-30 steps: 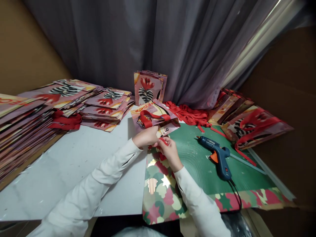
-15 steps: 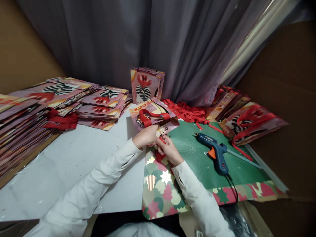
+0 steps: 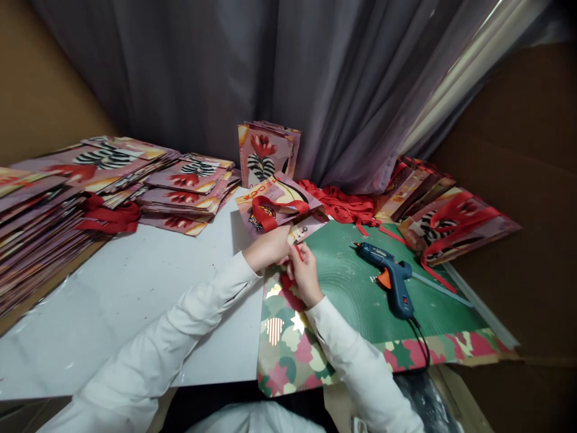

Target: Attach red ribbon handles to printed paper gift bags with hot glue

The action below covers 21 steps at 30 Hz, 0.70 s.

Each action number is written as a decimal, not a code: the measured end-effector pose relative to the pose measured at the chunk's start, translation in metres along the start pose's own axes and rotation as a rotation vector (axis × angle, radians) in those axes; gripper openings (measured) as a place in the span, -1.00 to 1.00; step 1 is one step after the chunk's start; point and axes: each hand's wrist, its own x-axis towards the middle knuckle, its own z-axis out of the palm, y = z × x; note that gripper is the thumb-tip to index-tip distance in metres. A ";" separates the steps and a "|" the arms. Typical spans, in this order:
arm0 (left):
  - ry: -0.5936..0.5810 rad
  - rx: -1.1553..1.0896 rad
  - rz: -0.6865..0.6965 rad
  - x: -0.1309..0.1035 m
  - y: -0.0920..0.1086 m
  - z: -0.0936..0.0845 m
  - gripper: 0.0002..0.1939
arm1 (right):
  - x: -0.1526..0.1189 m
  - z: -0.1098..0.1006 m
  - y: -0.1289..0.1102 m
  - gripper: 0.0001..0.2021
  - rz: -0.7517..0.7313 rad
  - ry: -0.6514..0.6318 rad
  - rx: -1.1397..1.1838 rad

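One printed paper bag [image 3: 286, 189] lies just far of the left hand [image 3: 269, 248], nearer and gripping its near edge; the right hand [image 3: 307, 278] apparently pinches red ribbon [image 3: 298, 252].

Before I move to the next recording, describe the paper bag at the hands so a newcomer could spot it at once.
Find the table, part white, part green. Around where the colours meet, just beyond the left hand, is the paper bag. Unlike the upright bag behind it, it slants and has red ribbon across its front.
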 end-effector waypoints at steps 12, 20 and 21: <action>-0.088 -0.010 -0.071 0.002 -0.003 -0.001 -0.66 | -0.002 -0.011 -0.020 -0.68 0.075 -0.132 -0.083; -0.049 0.030 -0.089 0.001 0.000 0.002 -0.75 | 0.000 -0.016 -0.016 -0.64 0.080 -0.129 -0.122; -0.050 0.038 -0.101 0.001 0.000 0.002 -0.74 | -0.001 -0.017 -0.016 -0.62 0.097 -0.165 -0.125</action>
